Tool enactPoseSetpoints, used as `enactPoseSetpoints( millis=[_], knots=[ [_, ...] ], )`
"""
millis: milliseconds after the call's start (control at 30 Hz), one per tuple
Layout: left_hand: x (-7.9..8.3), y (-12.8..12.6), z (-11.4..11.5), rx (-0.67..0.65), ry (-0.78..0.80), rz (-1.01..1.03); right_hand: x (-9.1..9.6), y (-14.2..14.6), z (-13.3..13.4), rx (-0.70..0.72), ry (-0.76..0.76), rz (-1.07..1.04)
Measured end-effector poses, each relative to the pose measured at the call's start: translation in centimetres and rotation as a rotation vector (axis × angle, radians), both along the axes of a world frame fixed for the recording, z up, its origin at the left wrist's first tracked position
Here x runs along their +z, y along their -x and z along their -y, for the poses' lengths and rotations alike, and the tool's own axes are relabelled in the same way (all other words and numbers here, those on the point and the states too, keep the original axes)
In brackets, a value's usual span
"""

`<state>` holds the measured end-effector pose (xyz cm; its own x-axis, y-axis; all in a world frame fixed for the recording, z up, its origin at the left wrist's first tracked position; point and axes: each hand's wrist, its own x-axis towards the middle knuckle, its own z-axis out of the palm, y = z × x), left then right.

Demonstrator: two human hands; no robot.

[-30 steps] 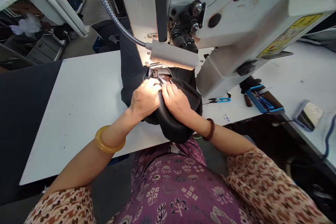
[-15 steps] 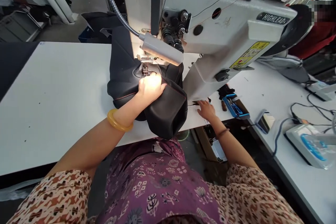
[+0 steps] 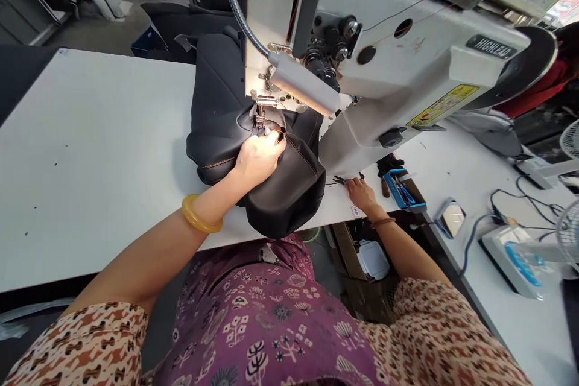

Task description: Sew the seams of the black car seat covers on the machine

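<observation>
In the head view, a person works at a Highlead sewing machine [image 3: 389,54] on a white table [image 3: 113,163]. A black leather-like cover [image 3: 284,199] with orange stitching lies beneath the presser foot [image 3: 259,117], its long axis running from the table's far edge to its front edge, the bulging end toward the person. The left hand [image 3: 259,158] is clamped on the cover's folded edge, just in front of the foot. Near the front edge, right of the cover, the right hand [image 3: 362,194] touches thread snips [image 3: 340,180]; they lie roughly along that edge, blades pointing left toward the cover. I cannot tell whether those fingers have closed on the handles.
</observation>
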<state>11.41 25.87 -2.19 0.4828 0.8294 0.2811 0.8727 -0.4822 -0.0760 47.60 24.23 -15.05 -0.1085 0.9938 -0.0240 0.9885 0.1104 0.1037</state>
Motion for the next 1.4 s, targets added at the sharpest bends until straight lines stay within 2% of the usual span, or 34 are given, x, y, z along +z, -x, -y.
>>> enactPoseSetpoints(
  millis=[100,167,233,300,400,500,600,700,867,933,1000,1033,1100,1133,1200,1267,1300,1367,1400],
  knots=[
    [-0.4,0.2,-0.1,-0.021,-0.001,0.013,2.5,-0.5,0.5,0.018,0.002,0.025],
    [-0.7,0.3,-0.2,-0.042,-0.002,0.017,5.3,-0.3,0.7,0.014,-0.002,0.039],
    [-1.0,0.4,-0.2,-0.062,-0.013,0.007,8.9,1.2,0.5,-0.022,-0.023,0.047],
    [-1.2,0.5,-0.3,-0.069,-0.032,-0.005,12.7,4.1,-0.3,-0.061,-0.055,0.037],
    [-1.6,0.6,-0.4,-0.071,-0.077,-0.010,17.5,10.6,-1.9,0.011,-0.124,0.061],
    [-1.8,0.7,-0.5,-0.082,-0.116,-0.015,19.5,16.7,-3.3,0.119,-0.141,0.137],
    [-2.0,0.8,-0.5,-0.094,-0.118,-0.010,19.0,19.9,-4.2,0.280,-0.176,0.187],
    [-2.0,0.8,-0.5,-0.097,-0.107,0.012,18.1,20.8,-4.7,0.351,-0.170,0.222],
    [-1.8,0.9,-0.5,-0.109,-0.099,0.027,18.8,20.9,-4.5,0.303,-0.121,0.239],
    [-1.8,1.0,-0.5,-0.118,-0.108,0.045,19.3,20.0,-4.0,0.223,-0.121,0.220],
    [-1.9,1.0,-0.5,-0.129,-0.122,0.062,19.1,17.9,-3.1,0.111,-0.120,0.180],
    [-1.9,0.9,-0.5,-0.130,-0.126,0.068,18.4,16.5,-2.5,0.054,-0.107,0.156],
    [-1.8,0.4,-0.4,-0.129,-0.127,0.081,15.8,13.1,-1.2,-0.048,-0.049,0.079],
    [-1.6,0.1,-0.4,-0.127,-0.123,0.089,13.9,11.3,-0.5,-0.097,-0.005,0.018],
    [-1.2,-0.6,-0.2,-0.136,-0.101,0.125,9.5,7.9,0.8,-0.215,0.084,-0.244],
    [-0.9,-0.7,-0.1,-0.180,-0.101,0.217,5.5,5.4,1.8,-0.256,0.101,-0.350],
    [-1.0,-0.5,0.1,-0.207,-0.123,0.292,4.1,4.4,2.1,-0.263,0.083,-0.400],
    [-1.7,0.8,0.7,-0.196,-0.224,0.498,3.0,3.2,2.2,-0.242,-0.003,-0.474],
    [-2.3,1.6,1.2,-0.129,-0.294,0.605,3.2,3.0,1.9,-0.222,-0.060,-0.516]
  ],
)
